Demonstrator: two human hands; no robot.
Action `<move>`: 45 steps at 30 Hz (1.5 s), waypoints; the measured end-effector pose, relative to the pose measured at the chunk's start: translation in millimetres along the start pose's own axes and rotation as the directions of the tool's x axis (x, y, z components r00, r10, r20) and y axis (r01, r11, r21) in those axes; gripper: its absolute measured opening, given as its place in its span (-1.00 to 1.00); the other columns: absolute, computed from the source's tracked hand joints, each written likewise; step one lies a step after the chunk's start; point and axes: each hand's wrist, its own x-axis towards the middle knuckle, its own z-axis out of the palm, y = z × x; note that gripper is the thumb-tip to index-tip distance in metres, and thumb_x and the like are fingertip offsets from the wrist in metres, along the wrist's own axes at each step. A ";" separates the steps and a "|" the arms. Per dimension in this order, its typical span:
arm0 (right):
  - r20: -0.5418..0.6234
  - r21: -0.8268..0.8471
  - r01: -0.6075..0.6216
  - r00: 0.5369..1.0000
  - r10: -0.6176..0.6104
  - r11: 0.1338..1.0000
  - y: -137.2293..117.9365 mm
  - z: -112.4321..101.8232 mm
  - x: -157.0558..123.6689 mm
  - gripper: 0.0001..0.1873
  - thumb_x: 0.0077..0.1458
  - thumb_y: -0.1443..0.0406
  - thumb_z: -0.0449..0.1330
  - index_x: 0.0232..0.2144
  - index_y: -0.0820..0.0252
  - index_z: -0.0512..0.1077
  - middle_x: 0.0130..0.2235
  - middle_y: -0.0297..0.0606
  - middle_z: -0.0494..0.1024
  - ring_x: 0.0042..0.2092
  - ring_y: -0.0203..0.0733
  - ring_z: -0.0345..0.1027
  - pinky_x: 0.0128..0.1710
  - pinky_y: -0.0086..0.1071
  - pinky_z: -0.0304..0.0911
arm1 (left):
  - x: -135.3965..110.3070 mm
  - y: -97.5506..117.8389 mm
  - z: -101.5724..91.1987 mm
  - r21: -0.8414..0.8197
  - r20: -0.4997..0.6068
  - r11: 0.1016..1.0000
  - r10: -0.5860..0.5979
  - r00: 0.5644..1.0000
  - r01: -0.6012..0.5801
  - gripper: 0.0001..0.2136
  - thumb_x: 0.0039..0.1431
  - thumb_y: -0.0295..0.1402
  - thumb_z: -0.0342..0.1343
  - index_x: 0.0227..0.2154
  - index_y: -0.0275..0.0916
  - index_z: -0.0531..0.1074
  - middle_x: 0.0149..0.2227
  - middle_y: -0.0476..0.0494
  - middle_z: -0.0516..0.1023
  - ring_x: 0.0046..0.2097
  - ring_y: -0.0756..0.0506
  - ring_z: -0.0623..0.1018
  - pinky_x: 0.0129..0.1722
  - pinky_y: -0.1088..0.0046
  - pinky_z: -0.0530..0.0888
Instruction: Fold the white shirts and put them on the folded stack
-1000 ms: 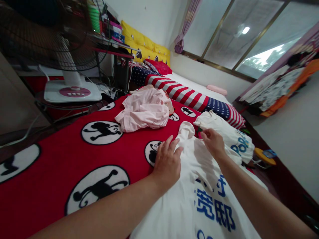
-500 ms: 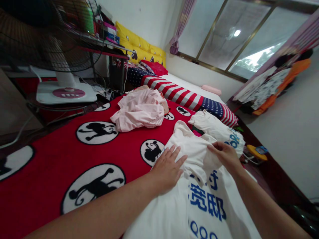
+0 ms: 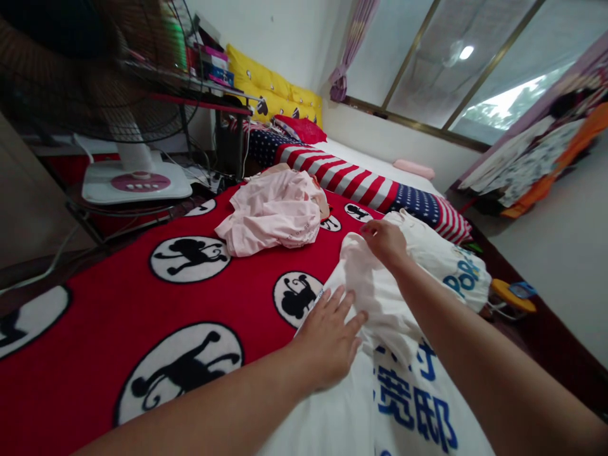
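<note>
A white T-shirt [image 3: 380,291] with blue printed characters lies in front of me, one side folded over its print. My left hand [image 3: 330,342] rests flat on the folded part, fingers spread and palm down. At the shirt's far end is my right hand [image 3: 387,242], its fingers curled in toward the thumb. Whether cloth is pinched between those fingertips is hidden. Beyond my right forearm lies a second white garment [image 3: 437,253] with blue-green lettering. A crumpled pale pink garment [image 3: 278,212] sits farther off to the left.
A red blanket [image 3: 114,304] with monkey prints covers the bed under the clothes. At the left stands a white-based fan [image 3: 137,180]. Behind is another bed with a stars-and-stripes cover [image 3: 337,174]. A yellow stool [image 3: 513,294] stands at the right, below hanging clothes [image 3: 527,155].
My right hand has moved from the shirt's right edge leftward and away from me to its far end. My left hand stays flat on the shirt. The view has shifted slightly.
</note>
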 end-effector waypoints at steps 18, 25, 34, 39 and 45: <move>0.441 0.369 0.144 0.843 -0.309 0.918 9.8 5.1 47.8 -0.80 -0.12 0.43 0.13 -0.48 0.26 0.58 -0.18 -0.17 0.62 -0.27 -0.15 0.48 -0.32 -0.41 0.33 | -0.9 0.3 6.1 0.008 -0.106 1.000 0.015 0.994 -0.014 -0.57 0.33 -0.17 -0.10 0.19 -0.19 0.29 0.35 -0.33 0.05 0.39 -0.34 -0.11 0.31 -0.10 -0.13; 0.432 0.387 -0.077 0.895 -0.107 0.919 -0.8 23.2 54.8 -0.76 -0.08 0.28 0.21 -0.36 0.28 0.60 -0.52 -0.29 0.54 -0.50 -0.24 0.36 -0.47 -0.41 0.23 | -0.7 2.3 11.5 -0.013 -0.132 1.000 -0.007 0.991 0.005 -0.55 0.33 -0.22 -0.09 0.25 -0.11 0.18 0.39 -0.28 -0.10 0.40 -0.31 -0.20 0.31 -0.08 -0.06; 0.077 0.160 0.011 0.997 -0.024 0.987 -23.8 65.4 37.3 -0.74 0.01 0.17 0.28 -0.25 0.17 0.52 -0.10 -0.12 0.53 -0.08 0.00 0.39 -0.14 -0.23 0.23 | 0.1 3.2 10.4 -0.019 -0.073 0.996 -0.089 0.993 0.088 -0.48 0.32 -0.15 -0.12 0.31 -0.02 0.05 0.39 -0.27 -0.07 0.38 -0.42 -0.17 0.27 -0.21 -0.06; -0.220 0.246 0.188 0.966 -0.134 0.951 -16.0 19.7 6.8 -0.76 0.20 0.21 0.10 -0.22 0.21 0.49 -0.18 -0.10 0.55 -0.19 -0.10 0.43 -0.15 -0.29 0.27 | -0.2 2.0 14.1 0.005 -0.089 0.997 -0.082 0.993 0.083 -0.47 0.33 -0.13 -0.14 0.31 -0.10 0.06 0.38 -0.31 -0.04 0.38 -0.41 -0.15 0.29 -0.19 -0.09; 0.164 0.225 0.414 0.876 -0.453 0.882 12.2 34.8 -60.2 -0.53 0.31 0.19 -0.11 0.17 0.19 0.31 0.25 -0.06 0.30 0.25 0.00 0.16 0.19 -0.08 0.11 | 2.7 2.5 12.7 0.070 -0.066 0.993 -0.093 0.994 0.097 -0.43 0.31 -0.13 -0.13 0.28 -0.35 0.13 0.36 -0.37 -0.01 0.38 -0.38 -0.10 0.31 -0.12 -0.10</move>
